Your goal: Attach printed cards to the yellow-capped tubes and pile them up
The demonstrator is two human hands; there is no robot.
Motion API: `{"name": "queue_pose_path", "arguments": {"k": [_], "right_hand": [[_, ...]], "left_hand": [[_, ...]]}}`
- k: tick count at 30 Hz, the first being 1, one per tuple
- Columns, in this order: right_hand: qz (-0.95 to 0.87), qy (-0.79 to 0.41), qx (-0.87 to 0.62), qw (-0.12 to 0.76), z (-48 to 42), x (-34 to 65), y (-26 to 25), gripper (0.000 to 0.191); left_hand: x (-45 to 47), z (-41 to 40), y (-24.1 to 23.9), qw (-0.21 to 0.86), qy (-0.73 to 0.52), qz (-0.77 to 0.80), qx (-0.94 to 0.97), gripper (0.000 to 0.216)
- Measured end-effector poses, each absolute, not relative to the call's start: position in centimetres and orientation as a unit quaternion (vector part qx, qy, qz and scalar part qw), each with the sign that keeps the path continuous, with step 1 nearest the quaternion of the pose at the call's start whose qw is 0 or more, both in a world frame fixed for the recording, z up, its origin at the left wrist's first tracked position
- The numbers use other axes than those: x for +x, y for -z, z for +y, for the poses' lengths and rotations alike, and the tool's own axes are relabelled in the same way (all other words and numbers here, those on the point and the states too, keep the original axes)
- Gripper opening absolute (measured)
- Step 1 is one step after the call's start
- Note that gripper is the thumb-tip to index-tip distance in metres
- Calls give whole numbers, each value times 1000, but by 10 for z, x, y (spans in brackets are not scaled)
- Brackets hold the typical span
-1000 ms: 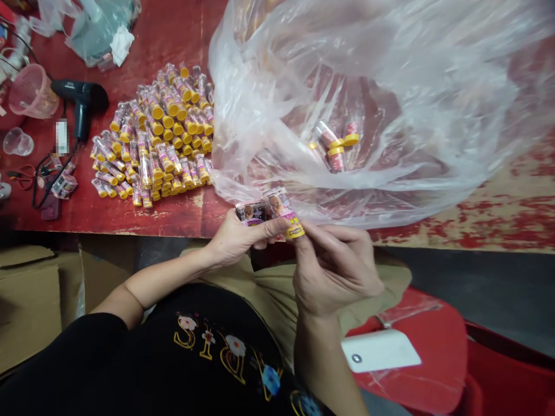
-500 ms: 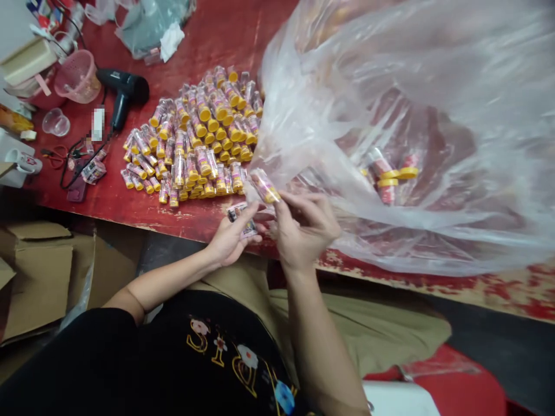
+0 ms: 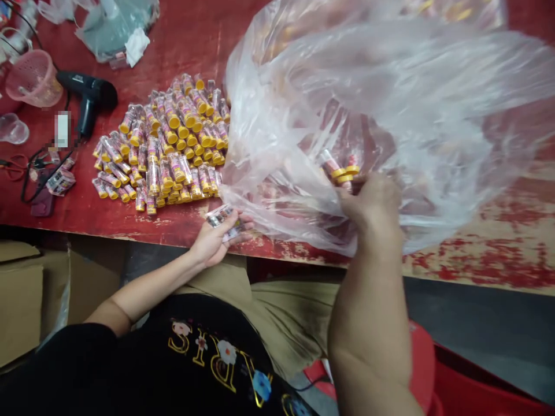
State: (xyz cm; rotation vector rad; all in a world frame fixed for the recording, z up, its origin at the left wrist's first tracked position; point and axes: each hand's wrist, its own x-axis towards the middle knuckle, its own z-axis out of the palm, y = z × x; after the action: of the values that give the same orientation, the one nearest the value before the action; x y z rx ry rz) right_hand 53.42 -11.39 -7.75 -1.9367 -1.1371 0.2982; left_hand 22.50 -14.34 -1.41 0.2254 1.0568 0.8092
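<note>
Near the table's front edge my left hand [image 3: 215, 238] is closed on a small stack of printed plastic sleeves [image 3: 223, 221], thumb on top. My right hand [image 3: 376, 199] is over the mouth of a large clear plastic bag [image 3: 277, 144], beside a few tubes with yellow caps [image 3: 346, 171]. Its fingers are turned away and blurred, so whether it grips a tube cannot be seen. To the left of the bag lies a big heap of wrapped tubes with yellow caps [image 3: 173, 144], many with their caps facing me.
A dark hair dryer [image 3: 89, 95], a pink basket [image 3: 34, 78], red-handled scissors [image 3: 15, 166] and loose sleeves [image 3: 61, 180] lie on the red table [image 3: 186, 34] to the left. A greenish plastic bag [image 3: 115, 26] sits farther back. Cardboard boxes [image 3: 21, 294] stand below the edge.
My right hand has moved right, from holding a wrapped tube near my left hand to the tubes at the bag; that tube no longer shows in it. My left hand keeps the sleeves. The view has shifted.
</note>
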Motion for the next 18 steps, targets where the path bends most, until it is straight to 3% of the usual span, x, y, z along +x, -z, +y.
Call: {"name": "queue_pose_path", "arguments": {"k": [4, 9, 13, 18], "right_hand": [[-412, -161, -741, 505, -146, 493, 58, 17], [-438, -342, -614, 560, -185, 400, 36, 28], [-368, -320, -599, 635, -189, 376, 35, 22], [-338, -326, -594, 653, -191, 376, 33, 37]], "left_hand": [[250, -138, 8, 790, -392, 462, 97, 7], [268, -143, 2, 789, -397, 459, 95, 17], [278, -151, -1, 757, -432, 477, 112, 25], [288, -158, -6, 723, -464, 492, 142, 42]]}}
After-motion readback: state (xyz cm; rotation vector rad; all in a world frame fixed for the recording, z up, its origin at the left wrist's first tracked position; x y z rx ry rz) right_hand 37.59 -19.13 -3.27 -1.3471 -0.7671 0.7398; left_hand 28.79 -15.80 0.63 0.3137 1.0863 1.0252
